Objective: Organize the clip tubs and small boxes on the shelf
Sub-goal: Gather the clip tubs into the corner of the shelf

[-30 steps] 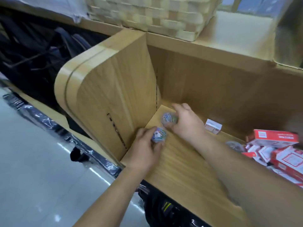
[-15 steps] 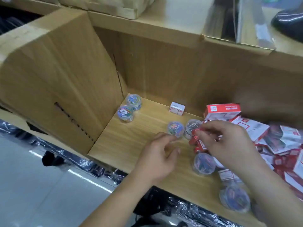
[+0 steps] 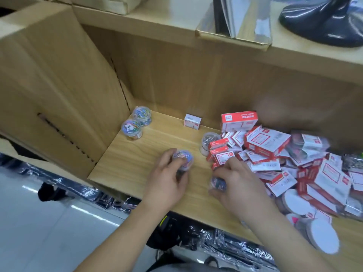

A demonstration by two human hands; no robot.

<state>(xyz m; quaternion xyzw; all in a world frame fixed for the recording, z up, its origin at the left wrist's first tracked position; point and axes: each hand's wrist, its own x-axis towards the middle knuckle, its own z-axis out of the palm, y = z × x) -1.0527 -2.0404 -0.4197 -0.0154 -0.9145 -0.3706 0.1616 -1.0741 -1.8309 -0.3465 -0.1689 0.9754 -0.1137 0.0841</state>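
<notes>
**Both hands on clip tubs at the shelf's front edge**

Against the wooden side panel [image 3: 59, 91], in the shelf's [image 3: 137, 160] back-left corner, two clear tubs of coloured clips stand touching: the rear tub [image 3: 142, 115] and the front tub [image 3: 132, 129]. A small white box [image 3: 192, 121] sits alone along the back edge, apart from everything else. Near the front edge the left hand [image 3: 167, 179] has its fingers closed around a tub of coloured clips [image 3: 183, 159]. Just beside it the right hand [image 3: 233, 185] is clamped on a darker tub [image 3: 217, 183], mostly hidden by the fingers. Behind that hand a tub of silver clips [image 3: 210, 139] is partly buried under small red-and-white boxes. The heap of boxes [image 3: 275, 154] crowds the shelf's right side, with white-lidded round tubs [image 3: 294, 201] at its front edge.
</notes>
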